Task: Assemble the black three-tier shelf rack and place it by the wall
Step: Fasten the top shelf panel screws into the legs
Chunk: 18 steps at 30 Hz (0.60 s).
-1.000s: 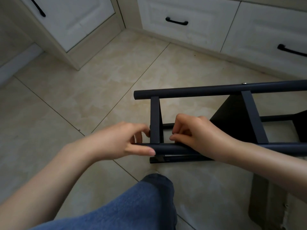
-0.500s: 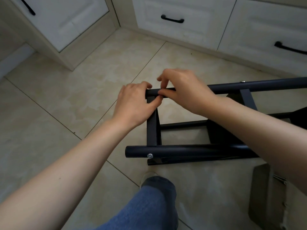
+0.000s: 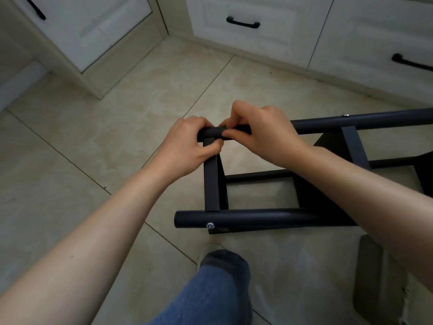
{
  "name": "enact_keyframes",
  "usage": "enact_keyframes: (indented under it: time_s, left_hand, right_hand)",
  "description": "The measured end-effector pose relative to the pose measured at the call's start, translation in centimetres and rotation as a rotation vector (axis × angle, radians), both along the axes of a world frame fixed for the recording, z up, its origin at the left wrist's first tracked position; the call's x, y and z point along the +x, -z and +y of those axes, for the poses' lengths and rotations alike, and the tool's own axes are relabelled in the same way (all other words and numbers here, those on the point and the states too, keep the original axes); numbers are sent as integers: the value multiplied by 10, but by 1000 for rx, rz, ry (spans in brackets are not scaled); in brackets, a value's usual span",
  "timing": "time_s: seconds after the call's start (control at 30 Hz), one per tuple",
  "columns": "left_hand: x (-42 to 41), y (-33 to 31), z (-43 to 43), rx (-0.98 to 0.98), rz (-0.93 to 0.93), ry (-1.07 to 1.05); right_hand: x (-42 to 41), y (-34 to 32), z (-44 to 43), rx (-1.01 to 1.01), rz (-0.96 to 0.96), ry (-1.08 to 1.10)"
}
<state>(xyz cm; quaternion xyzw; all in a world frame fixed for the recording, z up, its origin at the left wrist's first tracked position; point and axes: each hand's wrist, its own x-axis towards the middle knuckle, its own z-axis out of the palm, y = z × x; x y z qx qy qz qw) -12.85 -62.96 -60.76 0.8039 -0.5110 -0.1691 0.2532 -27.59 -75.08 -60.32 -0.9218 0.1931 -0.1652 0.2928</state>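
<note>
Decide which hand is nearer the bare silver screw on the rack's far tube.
Right. The right hand grips that tube between the screw and the left hand, which holds the tube's end.

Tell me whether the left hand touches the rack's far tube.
Touching. The head view shows the left hand curled over the end of the far tube.

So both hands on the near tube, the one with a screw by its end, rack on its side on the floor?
No: the head view shows the left hand and right hand at the end of the far tube. The near tube, with that screw, is untouched. The rack is on its side on the floor.
</note>
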Motion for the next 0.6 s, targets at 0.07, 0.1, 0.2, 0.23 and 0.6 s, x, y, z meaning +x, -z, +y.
enact_keyframes:
  time_s: [0.07, 0.1, 0.2, 0.23, 0.6]
  left_hand:
    - [9, 0, 8, -29, 199, 12]
    - [15, 1, 12, -46, 302, 21]
    - [33, 6, 21, -88, 552, 27]
    - [38, 8, 22, -92, 602, 39]
    - [45, 9, 13, -164, 448, 133]
  right_hand:
    - [0, 2, 0, -7, -16, 7]
    - [0, 4, 1, -18, -22, 11]
    - [0, 6, 1, -46, -41, 12]
    - [0, 7, 2, -54, -52, 15]
    - [3, 14, 2, -95, -91, 26]
